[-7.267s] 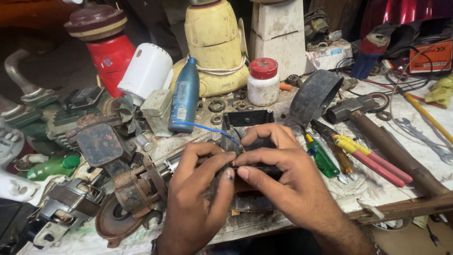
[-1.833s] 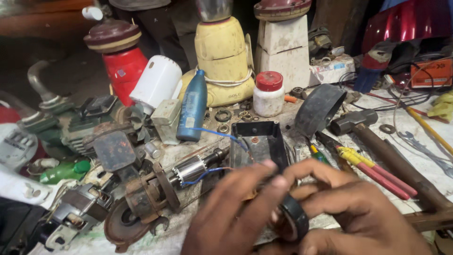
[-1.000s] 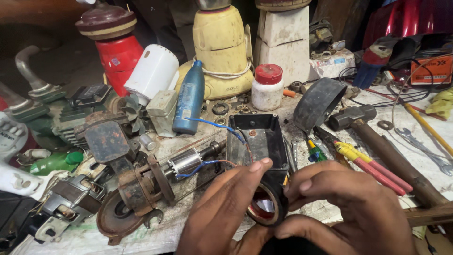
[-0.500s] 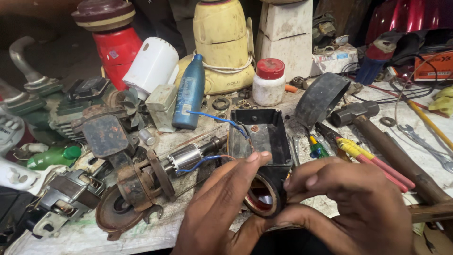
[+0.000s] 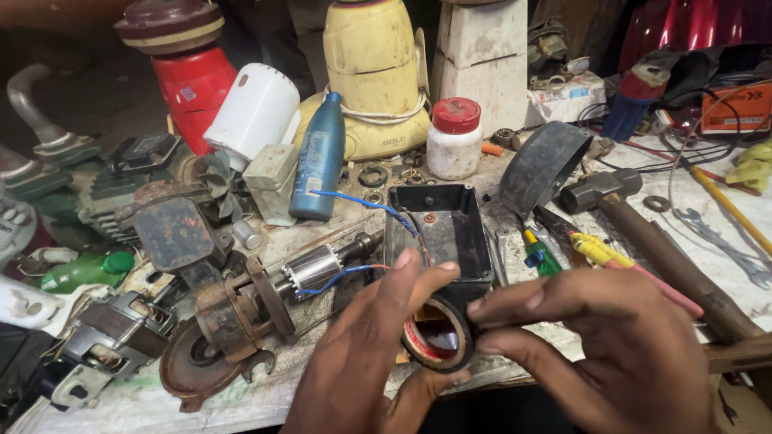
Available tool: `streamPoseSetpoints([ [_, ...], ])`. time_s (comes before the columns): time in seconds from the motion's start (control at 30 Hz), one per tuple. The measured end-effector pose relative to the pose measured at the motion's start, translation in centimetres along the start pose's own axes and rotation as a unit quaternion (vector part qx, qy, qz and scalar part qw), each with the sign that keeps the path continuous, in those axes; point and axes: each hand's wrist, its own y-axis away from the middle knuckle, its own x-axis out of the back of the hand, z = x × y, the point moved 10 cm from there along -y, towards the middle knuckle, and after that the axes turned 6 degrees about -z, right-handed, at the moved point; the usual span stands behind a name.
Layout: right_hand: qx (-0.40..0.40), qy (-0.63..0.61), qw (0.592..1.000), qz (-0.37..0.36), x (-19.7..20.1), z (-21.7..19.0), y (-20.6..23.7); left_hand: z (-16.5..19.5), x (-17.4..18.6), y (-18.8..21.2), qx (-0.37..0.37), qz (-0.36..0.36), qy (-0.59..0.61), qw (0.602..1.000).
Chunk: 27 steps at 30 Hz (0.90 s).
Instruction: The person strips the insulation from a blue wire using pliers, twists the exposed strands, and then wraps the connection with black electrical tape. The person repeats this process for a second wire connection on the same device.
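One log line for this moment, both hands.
left hand: holds tape roll | right hand: fingers on roll | behind: open black box

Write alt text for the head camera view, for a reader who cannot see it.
Two hands, left hand and right hand, hold a roll of black tape over a cluttered workbench. Behind it lie an open black box, a rusty motor and a hammer.

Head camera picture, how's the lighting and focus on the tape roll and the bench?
Head view: the tape roll between left hand and right hand is fairly sharp; the bench on the right is brightly lit; upper left corner falls into dark shadow; no strong glare.
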Motion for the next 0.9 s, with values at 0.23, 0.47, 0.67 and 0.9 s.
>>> streamPoseSetpoints([
  [0.23,0.071,0.122,0.986,-0.092,-1.2,-0.8,-0.3,-0.3,0.0,0.4,0.014,-0.043,0.041,0.998],
  [0.47,0.039,0.067,0.989,-0.127,-1.8,0.9,-0.6,-1.6,0.2,1.6,0.021,-0.017,0.054,0.998],
  [0.67,0.075,0.228,0.964,-0.117,-2.0,-1.4,-1.5,-2.4,0.1,1.7,0.04,-0.017,0.054,0.998],
  [0.9,-0.006,0.211,0.963,-0.165,-1.3,0.9,-1.6,-0.7,1.6,0.7,0.009,0.009,-0.002,1.0],
])
